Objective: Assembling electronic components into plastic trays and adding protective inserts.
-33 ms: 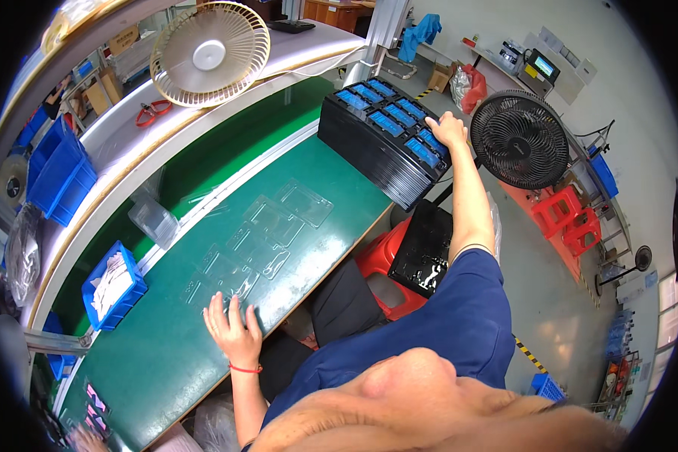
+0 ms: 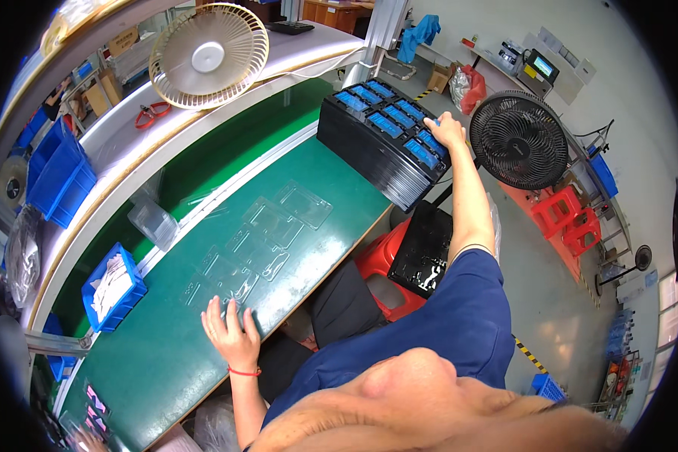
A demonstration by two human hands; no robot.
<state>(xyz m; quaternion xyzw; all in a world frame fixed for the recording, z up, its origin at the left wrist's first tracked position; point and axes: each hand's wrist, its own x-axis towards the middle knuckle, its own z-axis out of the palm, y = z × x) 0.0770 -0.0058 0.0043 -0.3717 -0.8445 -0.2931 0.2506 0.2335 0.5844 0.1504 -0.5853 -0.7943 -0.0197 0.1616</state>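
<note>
My left hand, with a red cord on its wrist, rests on the green tabletop with fingers spread. Its fingertips are at the near end of a group of clear plastic trays, which lie flat in overlapping rows. At the far right end of the table stands a tall stack of black trays. Rectangular blue pieces sit in the top tray's compartments. My right arm is stretched out to this stack. My right hand is curled at its right edge, touching the top; what its fingers hold is hidden.
A blue bin with white pieces and a clear box stand along the table's far side. A pale fan is on the shelf, a black fan beyond the stack. Another person's hand is at lower left.
The other person's hand at lower left has shifted slightly, and clear plastic shows beside it. My own hands have hardly moved.
</note>
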